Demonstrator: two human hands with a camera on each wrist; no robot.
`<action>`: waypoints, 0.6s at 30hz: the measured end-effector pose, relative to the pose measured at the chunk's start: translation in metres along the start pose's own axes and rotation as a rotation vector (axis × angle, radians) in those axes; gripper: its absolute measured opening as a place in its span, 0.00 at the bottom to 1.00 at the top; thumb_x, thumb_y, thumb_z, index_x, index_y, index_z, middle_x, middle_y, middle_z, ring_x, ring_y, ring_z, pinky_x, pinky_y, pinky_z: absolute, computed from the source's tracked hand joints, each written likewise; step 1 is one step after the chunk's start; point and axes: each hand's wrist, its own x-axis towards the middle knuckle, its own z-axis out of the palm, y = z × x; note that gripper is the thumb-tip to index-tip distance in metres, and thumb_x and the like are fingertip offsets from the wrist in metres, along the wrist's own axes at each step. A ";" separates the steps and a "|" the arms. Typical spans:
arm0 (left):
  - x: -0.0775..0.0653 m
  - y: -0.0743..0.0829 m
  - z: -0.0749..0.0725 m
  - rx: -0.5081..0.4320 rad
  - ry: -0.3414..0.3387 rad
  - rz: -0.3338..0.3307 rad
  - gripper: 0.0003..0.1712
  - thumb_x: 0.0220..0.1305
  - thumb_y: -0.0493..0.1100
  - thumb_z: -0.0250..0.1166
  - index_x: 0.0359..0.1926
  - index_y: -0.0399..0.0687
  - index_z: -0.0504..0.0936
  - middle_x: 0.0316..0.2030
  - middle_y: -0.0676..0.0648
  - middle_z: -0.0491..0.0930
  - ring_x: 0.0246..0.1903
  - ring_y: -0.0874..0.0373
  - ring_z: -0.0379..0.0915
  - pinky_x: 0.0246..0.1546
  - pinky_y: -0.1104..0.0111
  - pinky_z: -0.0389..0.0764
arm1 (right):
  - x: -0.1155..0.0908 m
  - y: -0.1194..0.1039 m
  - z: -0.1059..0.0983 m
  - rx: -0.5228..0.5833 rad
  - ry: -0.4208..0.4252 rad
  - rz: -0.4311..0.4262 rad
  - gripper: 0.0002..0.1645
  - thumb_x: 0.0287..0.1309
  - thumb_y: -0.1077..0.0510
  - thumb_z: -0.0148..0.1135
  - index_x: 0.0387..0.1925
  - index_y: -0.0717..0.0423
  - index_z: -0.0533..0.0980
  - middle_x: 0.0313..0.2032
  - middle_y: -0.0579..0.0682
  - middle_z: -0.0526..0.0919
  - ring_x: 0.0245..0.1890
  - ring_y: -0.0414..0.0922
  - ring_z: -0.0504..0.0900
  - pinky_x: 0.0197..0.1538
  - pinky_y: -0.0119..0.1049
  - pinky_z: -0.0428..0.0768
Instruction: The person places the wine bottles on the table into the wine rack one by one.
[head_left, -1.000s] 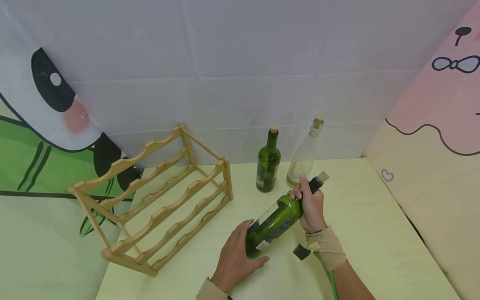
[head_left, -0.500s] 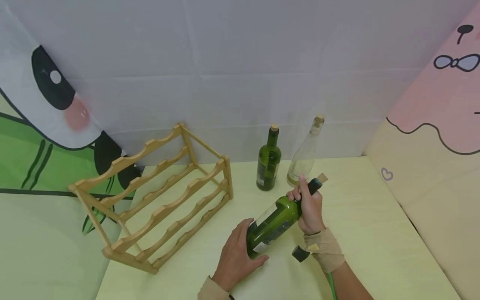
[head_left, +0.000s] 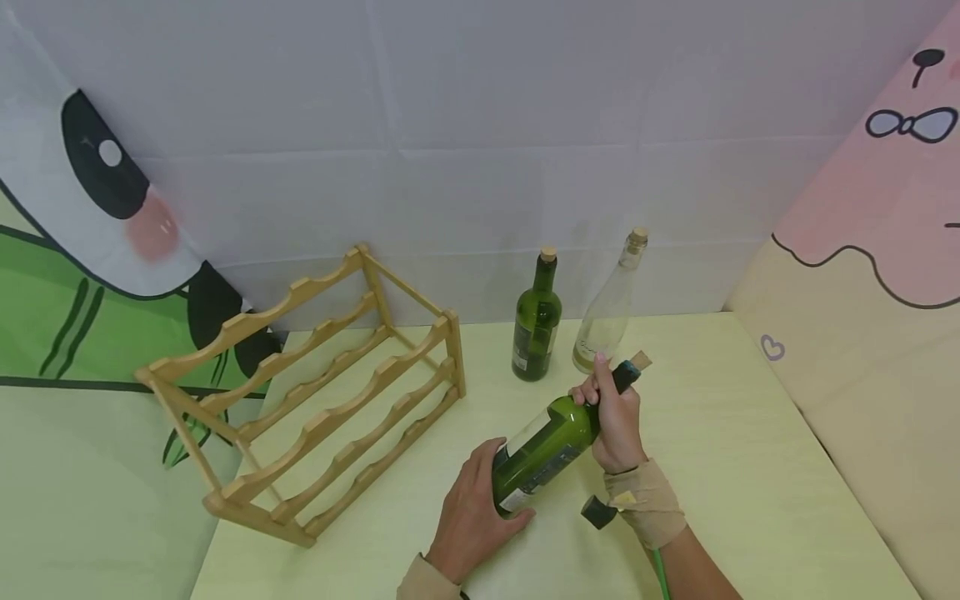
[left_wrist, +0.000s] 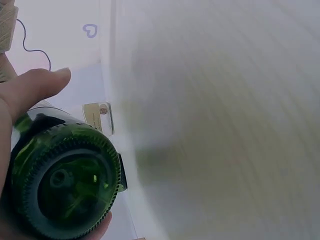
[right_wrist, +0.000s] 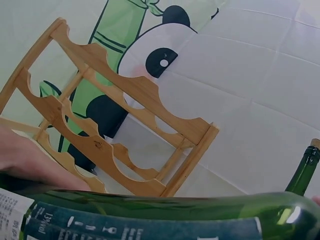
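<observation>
A corked green wine bottle [head_left: 543, 454] is held tilted over the table, its neck pointing up and to the right in the head view. My right hand [head_left: 617, 417] grips its neck, thumb lying along it below the cork [head_left: 641, 360]. Around the bottle's base curves my left hand [head_left: 477, 508]; in the left wrist view the thumb [left_wrist: 37, 87] lies on one side and a fingertip shows on the other. The bottle's label faces up in the right wrist view. Behind stand another green bottle [head_left: 537, 321] and a clear bottle [head_left: 606, 317], both corked and upright.
A wooden wine rack [head_left: 322, 425] with scalloped rails stands on the left of the table [head_left: 757, 467], with no bottles in it. A small black camera [head_left: 598, 512] sticks out from the right wrist wrap. Printed cloth walls enclose the back and sides.
The bottle's neck and my right hand have shifted slightly down and left. My left hand stays nearly in place at the base. The rack and standing bottles have not moved.
</observation>
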 end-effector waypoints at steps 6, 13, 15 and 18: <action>-0.001 0.000 0.000 0.005 0.024 -0.004 0.61 0.39 0.64 0.79 0.72 0.53 0.61 0.61 0.51 0.67 0.49 0.56 0.72 0.44 0.60 0.77 | -0.001 0.001 0.001 0.014 0.024 0.015 0.27 0.69 0.42 0.56 0.24 0.54 0.59 0.19 0.45 0.63 0.23 0.42 0.72 0.33 0.35 0.75; -0.002 -0.001 -0.001 0.039 0.046 -0.011 0.58 0.38 0.61 0.79 0.71 0.54 0.64 0.55 0.51 0.74 0.45 0.58 0.75 0.41 0.63 0.77 | -0.002 0.002 0.002 0.017 0.039 0.023 0.28 0.68 0.41 0.58 0.23 0.54 0.59 0.19 0.46 0.64 0.24 0.42 0.72 0.35 0.35 0.75; -0.003 -0.001 -0.001 0.040 0.047 -0.012 0.57 0.39 0.59 0.79 0.71 0.54 0.64 0.53 0.51 0.76 0.44 0.59 0.75 0.41 0.63 0.77 | -0.003 0.002 0.003 0.017 0.043 0.026 0.29 0.68 0.41 0.58 0.22 0.54 0.59 0.19 0.46 0.64 0.24 0.42 0.72 0.35 0.35 0.75; -0.003 -0.001 -0.002 0.034 0.044 -0.013 0.55 0.39 0.57 0.79 0.70 0.53 0.65 0.51 0.52 0.77 0.43 0.60 0.75 0.41 0.64 0.77 | -0.003 0.002 0.004 0.015 0.047 0.031 0.29 0.67 0.41 0.58 0.22 0.54 0.59 0.19 0.45 0.64 0.23 0.42 0.72 0.36 0.35 0.75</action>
